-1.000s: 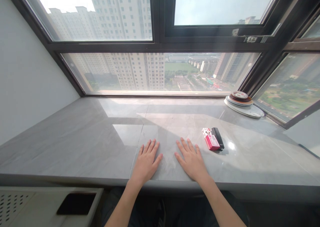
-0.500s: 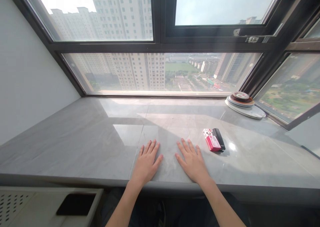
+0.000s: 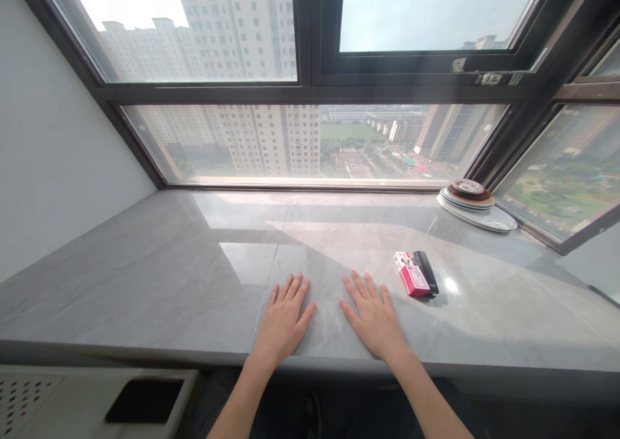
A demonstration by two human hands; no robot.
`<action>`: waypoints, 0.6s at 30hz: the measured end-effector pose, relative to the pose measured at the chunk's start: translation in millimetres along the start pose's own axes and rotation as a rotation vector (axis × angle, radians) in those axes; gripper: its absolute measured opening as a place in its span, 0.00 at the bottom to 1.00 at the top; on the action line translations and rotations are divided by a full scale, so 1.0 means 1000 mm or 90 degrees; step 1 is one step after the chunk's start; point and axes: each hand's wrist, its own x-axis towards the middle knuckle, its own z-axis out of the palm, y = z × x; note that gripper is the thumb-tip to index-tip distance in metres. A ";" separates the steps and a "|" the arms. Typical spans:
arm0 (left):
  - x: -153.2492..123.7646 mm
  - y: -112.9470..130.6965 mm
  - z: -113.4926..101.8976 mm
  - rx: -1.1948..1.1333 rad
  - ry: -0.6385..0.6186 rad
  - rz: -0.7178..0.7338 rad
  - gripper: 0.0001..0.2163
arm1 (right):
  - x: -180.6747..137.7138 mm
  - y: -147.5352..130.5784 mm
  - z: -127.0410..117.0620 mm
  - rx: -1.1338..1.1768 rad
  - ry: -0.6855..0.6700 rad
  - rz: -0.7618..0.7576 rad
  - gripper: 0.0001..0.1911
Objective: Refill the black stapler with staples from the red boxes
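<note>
My left hand (image 3: 283, 319) lies flat, palm down, on the grey marble sill (image 3: 169, 284), fingers stretched out and holding nothing. My right hand (image 3: 374, 317) rests the same way a little to its right, also open and empty. Just beyond the right hand's fingertips, to the right, a small red and white box (image 3: 411, 274) lies beside a black lighter-like object (image 3: 426, 272). Neither hand touches them.
A stack of round plates (image 3: 473, 203) sits at the sill's far right corner by the window frame (image 3: 310, 90). A white perforated unit with a dark opening (image 3: 140, 403) is below the sill's front edge at the lower left. A white wall bounds the left.
Both hands have stayed flat in place. The view has tilted up very slightly, so everything sits a few pixels lower in the picture.
</note>
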 end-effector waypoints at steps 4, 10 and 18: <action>0.000 0.000 0.000 0.000 -0.003 -0.001 0.26 | 0.000 0.001 0.001 0.010 0.006 -0.001 0.33; 0.000 0.000 0.001 -0.012 0.005 0.003 0.26 | 0.001 0.000 0.001 0.022 0.010 -0.002 0.32; 0.001 -0.002 0.003 -0.004 0.010 0.006 0.26 | 0.001 0.000 0.000 0.021 0.018 -0.007 0.32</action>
